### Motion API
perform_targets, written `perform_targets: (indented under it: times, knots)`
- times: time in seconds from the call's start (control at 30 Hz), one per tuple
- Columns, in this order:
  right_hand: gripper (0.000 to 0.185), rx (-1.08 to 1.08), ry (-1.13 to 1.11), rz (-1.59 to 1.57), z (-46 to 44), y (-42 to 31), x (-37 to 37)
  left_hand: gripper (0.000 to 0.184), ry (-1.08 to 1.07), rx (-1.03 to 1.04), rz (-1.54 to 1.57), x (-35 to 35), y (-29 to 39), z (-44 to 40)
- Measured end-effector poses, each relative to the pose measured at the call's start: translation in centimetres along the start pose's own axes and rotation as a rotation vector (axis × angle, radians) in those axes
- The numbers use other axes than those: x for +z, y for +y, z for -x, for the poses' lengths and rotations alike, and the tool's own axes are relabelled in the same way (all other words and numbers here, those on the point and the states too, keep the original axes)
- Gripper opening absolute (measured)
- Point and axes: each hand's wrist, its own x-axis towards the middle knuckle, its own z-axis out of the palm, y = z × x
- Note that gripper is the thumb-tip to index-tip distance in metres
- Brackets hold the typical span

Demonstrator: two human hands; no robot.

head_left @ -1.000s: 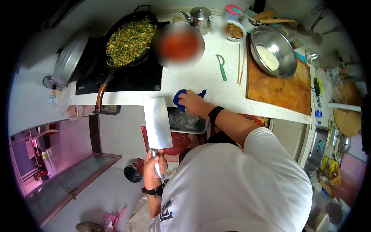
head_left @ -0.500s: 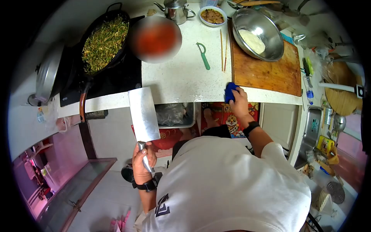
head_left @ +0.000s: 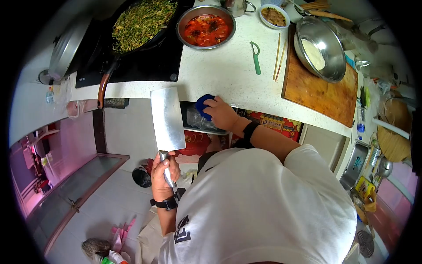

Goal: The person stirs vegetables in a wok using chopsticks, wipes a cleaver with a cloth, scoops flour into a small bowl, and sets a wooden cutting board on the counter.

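Note:
My left hand [head_left: 165, 171] is closed round the metal handle of a broad cleaver [head_left: 169, 119], whose blade points up toward the counter's front edge. My right hand [head_left: 218, 112] grips a blue cloth [head_left: 203, 105] at the front edge of the white counter [head_left: 220, 83]. Behind it on the counter lies a green peeler [head_left: 256, 59], with a pair of chopsticks [head_left: 278, 57] to its right. A steel bowl of red food [head_left: 206, 30] stands beside the black stove.
A wok of chopped greens [head_left: 145, 24] sits on the stove [head_left: 132, 75]. On the right, a steel bowl with dough [head_left: 335, 53] rests on a wooden board [head_left: 316, 94]. A small food bowl [head_left: 274, 16] stands at the back; a sink [head_left: 355, 166] is at right.
My right hand and the blue cloth went right along the counter edge beside the board, then came back left. The camera view has shifted. My left hand keeps hold of the cleaver.

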Motion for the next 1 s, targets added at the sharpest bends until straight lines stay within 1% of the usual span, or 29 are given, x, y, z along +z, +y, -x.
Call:
perform_targets:
  times: [0.07,0.1,0.17,0.2,0.27,0.33,0.37,0.4,0.5,0.57,0.63,0.67,0.8,0.9,0.97,1.0]
  knots:
    - [0.039,-0.079,-0.013,-0.173,-0.1,-0.2,-1.1,0.028,0.007,0.015,0.004,0.1,-0.1,0.2]
    - [0.039,-0.086,-0.015,-0.172,-0.2,-0.3,-2.1,0.028,0.001,0.014,0.015,0.1,-0.1,0.2]
    - [0.040,-0.044,0.120,-0.229,-0.2,-0.6,-5.2,0.028,-0.002,0.017,0.030,0.1,-0.1,0.1]
    - [0.040,-0.053,0.111,-0.230,-0.2,-0.4,-6.6,0.028,-0.016,0.016,0.058,0.1,-0.2,0.1]
    - [0.039,-0.035,0.337,-0.174,-0.7,0.1,-9.0,0.029,-0.037,0.018,0.099,-0.2,-0.5,0.0]
    - [0.043,0.013,0.346,-0.126,-1.3,0.0,-11.5,0.031,-0.077,0.034,0.100,0.0,-0.6,-0.4]
    - [0.045,0.003,0.363,-0.074,-1.5,0.4,-11.9,0.031,-0.082,0.050,0.103,0.2,-0.8,-0.6]
    - [0.045,-0.011,0.362,-0.078,-1.5,0.6,-12.1,0.030,-0.086,0.044,0.098,0.6,-0.8,-0.8]
    - [0.045,0.061,0.426,-0.115,-1.7,0.7,-12.9,0.028,-0.083,0.019,0.090,1.8,-0.9,-1.8]
    - [0.044,0.046,0.435,-0.156,-1.7,0.7,-13.2,0.026,-0.005,0.004,-0.096,2.7,-1.0,-2.7]
    - [0.044,0.037,0.451,-0.193,-1.8,0.3,-13.7,0.025,0.044,-0.040,-0.183,3.3,-1.3,-3.5]
    - [0.043,-0.001,0.419,-0.210,-2.1,-0.1,-14.0,0.024,0.074,-0.067,-0.225,3.7,-1.5,-3.8]
    - [0.040,-0.122,0.352,-0.215,-3.9,-2.0,-14.8,0.022,0.036,-0.126,-0.265,4.7,-2.3,-4.6]
    - [0.036,-0.199,0.364,-0.222,-4.9,-2.0,-13.0,0.021,-0.055,-0.146,-0.283,5.6,-3.1,-5.0]
    - [0.035,-0.213,0.373,-0.217,-4.7,-2.5,-12.0,0.021,-0.058,-0.147,-0.270,6.7,-3.2,-5.2]
    - [0.036,-0.262,0.338,-0.231,-4.3,-2.7,-11.6,0.021,-0.055,-0.146,-0.252,7.1,-3.3,-5.2]
